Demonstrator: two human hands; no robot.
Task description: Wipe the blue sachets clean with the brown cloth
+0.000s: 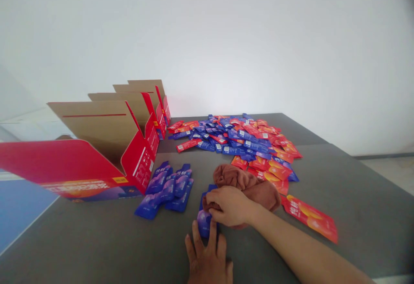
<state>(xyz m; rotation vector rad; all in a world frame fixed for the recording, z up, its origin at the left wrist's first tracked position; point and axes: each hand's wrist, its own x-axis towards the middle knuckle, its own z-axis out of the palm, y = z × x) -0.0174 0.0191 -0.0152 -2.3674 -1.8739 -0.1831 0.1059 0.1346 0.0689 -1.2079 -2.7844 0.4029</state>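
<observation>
A blue pouch lies flat on the grey table in front of me, partly covered by my hands and a cloth. My left hand has its fingers spread, with the fingertips resting on the pouch's lower end. In my right hand is a bunched brown cloth, pressed against the pouch's upper part. Just left of it, several blue pouches lie overlapping in a small group. A single red pouch lies to the right, beyond my right forearm.
Open red cardboard boxes stand in a row along the left, flaps raised. A wide heap of red and blue pouches covers the far middle of the grey table. A white wall rises behind. Blue surface shows at far left.
</observation>
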